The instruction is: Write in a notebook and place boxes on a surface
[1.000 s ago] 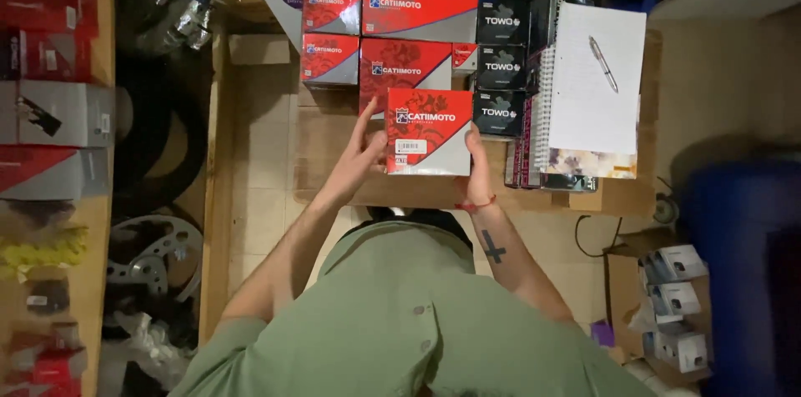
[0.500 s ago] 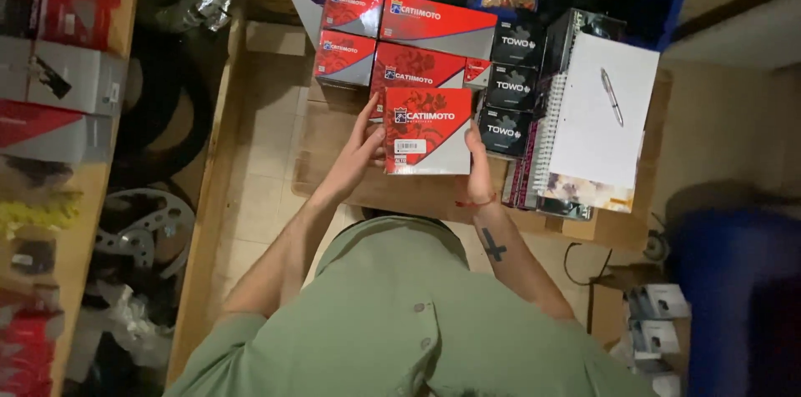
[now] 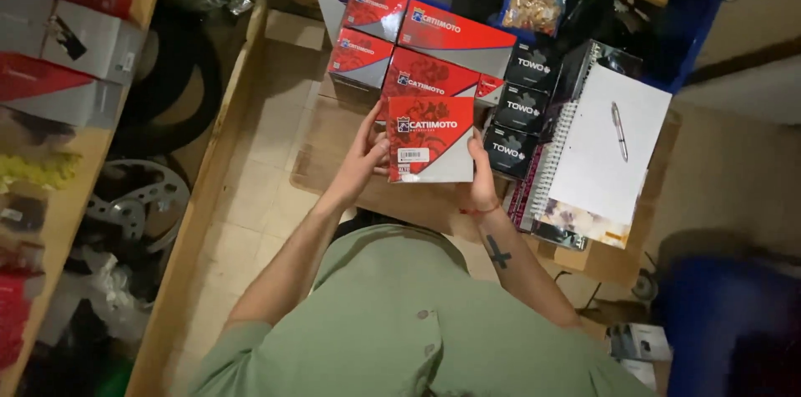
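Box, red and grey [image 3: 430, 138], one item: I log it held between both hands above the wooden desk [image 3: 334, 155]. Left hand [image 3: 367, 151] is pressed flat to its left edge, right hand [image 3: 481, 180] clasps its right edge, fingers closed against the card. Behind it, stacked red boxes [image 3: 417, 47]; to the right, black boxes [image 3: 521, 105], spiral notebook [image 3: 601, 172] with pen [image 3: 618, 130].

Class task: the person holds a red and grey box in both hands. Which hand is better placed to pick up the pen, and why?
Probably the right hand. It grips the side of the red and grey box nearest the pen on the white notepad; the left hand is on the far side.
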